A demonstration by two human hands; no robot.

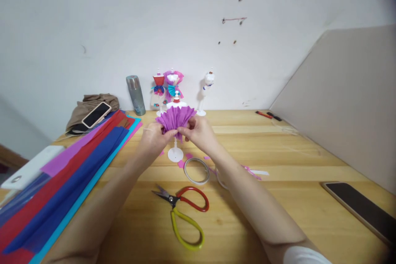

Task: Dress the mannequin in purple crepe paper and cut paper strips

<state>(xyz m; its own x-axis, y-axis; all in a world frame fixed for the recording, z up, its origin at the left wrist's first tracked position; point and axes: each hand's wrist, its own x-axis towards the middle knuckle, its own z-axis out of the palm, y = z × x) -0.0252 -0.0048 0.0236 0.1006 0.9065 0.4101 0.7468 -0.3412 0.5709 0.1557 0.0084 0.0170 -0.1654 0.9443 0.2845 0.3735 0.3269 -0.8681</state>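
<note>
Left hand and right hand both pinch the lower gather of purple paper, already pleated and fanned across the white dress form near the far edge of the surface, though I can't tell whether it is fastened yet.

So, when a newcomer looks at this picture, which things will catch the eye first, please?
Probably the pleated purple paper first, fanned out near the middle between the left hand and right hand. Next may come the scissors, lying open on the table below the hands, with one red and one yellow handle. The long, brightly coloured sheets on the left also stand out.
</note>
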